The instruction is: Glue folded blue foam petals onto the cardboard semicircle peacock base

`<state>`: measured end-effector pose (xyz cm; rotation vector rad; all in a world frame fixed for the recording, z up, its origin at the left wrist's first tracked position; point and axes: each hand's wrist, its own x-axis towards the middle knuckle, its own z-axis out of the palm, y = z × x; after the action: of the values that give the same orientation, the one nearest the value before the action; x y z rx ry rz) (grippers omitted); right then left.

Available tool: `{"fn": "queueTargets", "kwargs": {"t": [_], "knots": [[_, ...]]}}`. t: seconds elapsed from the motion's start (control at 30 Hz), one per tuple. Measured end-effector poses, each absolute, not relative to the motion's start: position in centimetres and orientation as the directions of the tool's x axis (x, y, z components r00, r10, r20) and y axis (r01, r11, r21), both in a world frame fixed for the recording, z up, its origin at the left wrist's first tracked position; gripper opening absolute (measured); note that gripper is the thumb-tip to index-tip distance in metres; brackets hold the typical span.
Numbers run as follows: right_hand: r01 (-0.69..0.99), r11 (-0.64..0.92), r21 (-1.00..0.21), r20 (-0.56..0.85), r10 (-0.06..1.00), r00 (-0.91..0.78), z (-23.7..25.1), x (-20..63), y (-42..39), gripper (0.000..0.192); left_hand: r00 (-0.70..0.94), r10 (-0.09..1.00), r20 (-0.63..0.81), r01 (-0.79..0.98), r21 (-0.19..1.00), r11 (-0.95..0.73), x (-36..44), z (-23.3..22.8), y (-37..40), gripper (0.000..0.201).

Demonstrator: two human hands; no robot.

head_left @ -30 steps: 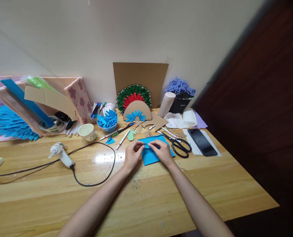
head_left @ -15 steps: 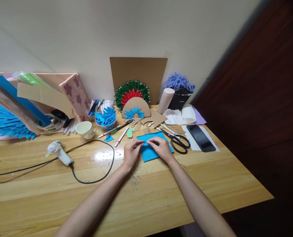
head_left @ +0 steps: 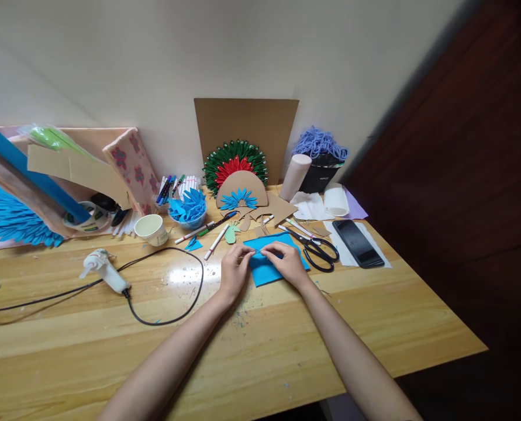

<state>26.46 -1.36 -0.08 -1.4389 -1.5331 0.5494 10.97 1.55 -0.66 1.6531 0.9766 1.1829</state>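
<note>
A blue paper sheet (head_left: 266,272) lies flat on the wooden table (head_left: 286,351), in the middle. My left hand (head_left: 234,272) rests on its left edge and pinches the paper near the top with its fingertips. My right hand (head_left: 286,263) lies on the sheet's right half, its fingers pinching the same fold close to the left hand's. Black scissors (head_left: 316,252) lie just right of my right hand. A small blue paper scrap (head_left: 193,245) sits to the left of the sheet.
A white glue gun (head_left: 104,271) with a black looping cord lies at left. Behind it stand a paper cup (head_left: 151,229), a bowl of blue paper pieces (head_left: 190,210), markers, a cardboard fan craft (head_left: 239,190) and a cardboard sheet. A black phone (head_left: 357,243) lies at right.
My view shifted slightly, so everything sits a little higher in the picture. My two hands stay on the blue sheet, fingertips drawn a little closer together on the fold.
</note>
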Motion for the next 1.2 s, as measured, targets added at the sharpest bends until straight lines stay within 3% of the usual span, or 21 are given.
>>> {"fn": "queueTargets", "kwargs": {"t": [0.77, 1.0, 1.2], "knots": [[0.472, 0.250, -0.845, 0.351, 0.926, 0.139, -0.12, 26.07, -1.44, 0.015, 0.145, 0.959, 0.244, 0.011, 0.969, -0.248, 11.29, -1.01, 1.46, 0.019], [0.491, 0.252, -0.834, 0.364, 0.919, 0.148, -0.42, 26.19, -1.21, 0.015, 0.195, 0.960, 0.201, -0.010, 0.979, -0.203, 11.26, -0.99, 1.55, 0.029], [0.495, 0.260, -0.829, 0.361, 0.925, 0.118, -0.23, 26.03, -1.42, 0.013, 0.267, 0.932, 0.245, 0.056, 0.961, -0.269, 11.25, -0.91, 1.53, 0.018]]}}
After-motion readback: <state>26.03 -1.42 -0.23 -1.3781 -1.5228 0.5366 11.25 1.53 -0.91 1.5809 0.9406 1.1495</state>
